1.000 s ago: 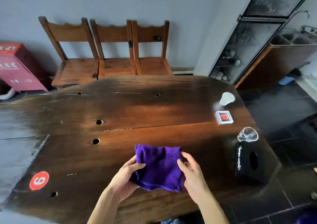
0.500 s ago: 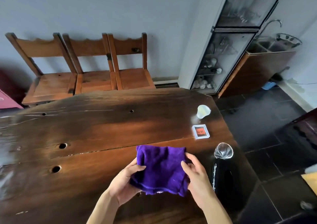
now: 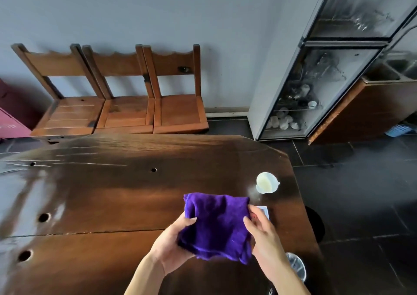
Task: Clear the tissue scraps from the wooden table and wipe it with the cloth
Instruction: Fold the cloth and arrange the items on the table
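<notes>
- Dark wooden table fills our view, three chairs behind it.
- Our left hand and right hand both clasp the folded purple cloth (held just above the tabletop).
- Small white cup stands nearby.

three wooden chairs, glass cabinet, plastic cup
</notes>
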Demonstrator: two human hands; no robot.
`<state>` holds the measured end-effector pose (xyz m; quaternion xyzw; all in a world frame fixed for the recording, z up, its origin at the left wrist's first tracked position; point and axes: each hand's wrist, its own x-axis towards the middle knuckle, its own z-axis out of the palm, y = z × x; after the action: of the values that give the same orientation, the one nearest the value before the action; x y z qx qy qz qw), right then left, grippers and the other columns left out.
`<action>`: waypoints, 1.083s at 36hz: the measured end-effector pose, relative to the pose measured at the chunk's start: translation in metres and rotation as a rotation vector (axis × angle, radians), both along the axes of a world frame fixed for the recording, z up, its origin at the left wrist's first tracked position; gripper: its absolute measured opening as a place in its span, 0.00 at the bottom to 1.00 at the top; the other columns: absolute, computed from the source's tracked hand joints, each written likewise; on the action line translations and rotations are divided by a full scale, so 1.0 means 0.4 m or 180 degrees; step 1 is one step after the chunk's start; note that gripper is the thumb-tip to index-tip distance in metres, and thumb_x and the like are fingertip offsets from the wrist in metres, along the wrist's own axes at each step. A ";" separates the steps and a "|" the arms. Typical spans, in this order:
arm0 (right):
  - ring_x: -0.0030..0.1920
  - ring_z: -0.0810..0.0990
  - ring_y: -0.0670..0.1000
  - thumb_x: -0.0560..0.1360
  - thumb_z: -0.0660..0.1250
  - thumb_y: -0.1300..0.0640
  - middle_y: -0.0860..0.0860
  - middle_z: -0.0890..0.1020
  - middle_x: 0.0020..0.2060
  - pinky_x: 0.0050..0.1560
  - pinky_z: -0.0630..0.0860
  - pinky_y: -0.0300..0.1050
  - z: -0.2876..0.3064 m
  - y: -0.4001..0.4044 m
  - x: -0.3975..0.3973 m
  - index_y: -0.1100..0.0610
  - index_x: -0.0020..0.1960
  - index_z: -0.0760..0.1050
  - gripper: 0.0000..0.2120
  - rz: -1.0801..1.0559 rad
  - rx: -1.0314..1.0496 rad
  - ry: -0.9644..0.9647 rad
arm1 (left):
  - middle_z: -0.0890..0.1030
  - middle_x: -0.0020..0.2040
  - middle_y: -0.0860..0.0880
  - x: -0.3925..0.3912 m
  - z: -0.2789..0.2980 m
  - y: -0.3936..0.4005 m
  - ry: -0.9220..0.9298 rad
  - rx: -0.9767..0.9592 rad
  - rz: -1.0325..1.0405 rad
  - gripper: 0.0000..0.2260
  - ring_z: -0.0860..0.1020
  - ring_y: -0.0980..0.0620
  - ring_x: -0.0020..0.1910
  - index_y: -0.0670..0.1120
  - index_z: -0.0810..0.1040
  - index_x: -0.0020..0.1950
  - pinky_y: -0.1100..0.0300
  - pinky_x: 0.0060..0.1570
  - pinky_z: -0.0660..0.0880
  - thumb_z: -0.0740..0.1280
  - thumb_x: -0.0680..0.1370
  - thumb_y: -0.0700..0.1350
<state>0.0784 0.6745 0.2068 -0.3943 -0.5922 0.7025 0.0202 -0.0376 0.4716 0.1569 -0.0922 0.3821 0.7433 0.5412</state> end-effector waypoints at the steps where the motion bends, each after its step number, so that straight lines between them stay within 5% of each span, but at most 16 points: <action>1: 0.54 0.81 0.49 0.82 0.65 0.60 0.50 0.82 0.55 0.61 0.79 0.54 -0.008 0.025 -0.023 0.48 0.61 0.76 0.11 0.0014 0.0006 -0.0044 | 0.77 0.72 0.40 -0.020 -0.006 0.025 -0.0013 0.0007 0.0011 0.26 0.77 0.35 0.68 0.53 0.77 0.71 0.35 0.66 0.73 0.74 0.74 0.43; 7: 0.53 0.84 0.55 0.81 0.66 0.60 0.52 0.85 0.49 0.60 0.80 0.63 -0.094 0.169 -0.170 0.46 0.61 0.77 0.13 -0.0178 -0.0344 -0.0137 | 0.77 0.72 0.41 -0.166 -0.066 0.167 0.0045 0.0021 0.0002 0.25 0.79 0.37 0.66 0.54 0.76 0.72 0.39 0.62 0.75 0.72 0.75 0.41; 10: 0.49 0.86 0.50 0.82 0.65 0.60 0.46 0.86 0.43 0.55 0.83 0.59 -0.151 0.246 -0.258 0.44 0.62 0.77 0.14 -0.0084 -0.0169 -0.0180 | 0.77 0.72 0.41 -0.251 -0.110 0.241 0.0127 -0.0067 0.0024 0.27 0.79 0.37 0.66 0.54 0.76 0.72 0.39 0.59 0.76 0.74 0.74 0.42; 19: 0.54 0.84 0.55 0.82 0.64 0.56 0.52 0.82 0.56 0.54 0.83 0.62 -0.366 0.433 -0.505 0.35 0.60 0.74 0.15 0.0164 0.0194 -0.0506 | 0.81 0.67 0.43 -0.499 -0.287 0.443 0.0077 -0.0379 0.0043 0.29 0.80 0.36 0.65 0.57 0.78 0.70 0.38 0.58 0.78 0.76 0.70 0.40; 28: 0.55 0.82 0.59 0.83 0.63 0.58 0.58 0.81 0.54 0.57 0.81 0.66 -0.555 0.566 -0.725 0.45 0.69 0.73 0.16 0.0125 0.0536 -0.0627 | 0.82 0.64 0.41 -0.696 -0.407 0.585 0.0023 -0.0789 0.0125 0.20 0.79 0.37 0.64 0.55 0.83 0.63 0.40 0.52 0.81 0.69 0.75 0.36; 35: 0.64 0.78 0.57 0.81 0.65 0.46 0.54 0.78 0.67 0.66 0.76 0.57 -0.580 0.563 -0.760 0.48 0.75 0.68 0.24 0.0684 0.1474 -0.1168 | 0.80 0.60 0.43 -0.700 -0.446 0.610 0.0255 -0.1764 0.0553 0.13 0.79 0.39 0.59 0.48 0.78 0.60 0.37 0.59 0.79 0.68 0.79 0.35; 39: 0.62 0.79 0.58 0.77 0.71 0.46 0.54 0.78 0.64 0.59 0.77 0.53 -0.564 0.524 -0.731 0.51 0.76 0.63 0.31 0.0907 0.1702 -0.1299 | 0.82 0.57 0.43 -0.658 -0.471 0.590 0.0479 -0.2144 0.0557 0.08 0.81 0.42 0.56 0.46 0.78 0.58 0.44 0.53 0.82 0.69 0.79 0.38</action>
<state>-0.2141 0.8839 -0.0187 -0.4207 -0.7957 0.4254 -0.0941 -0.3007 0.7077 -0.0313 -0.2428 0.6353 0.6239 0.3850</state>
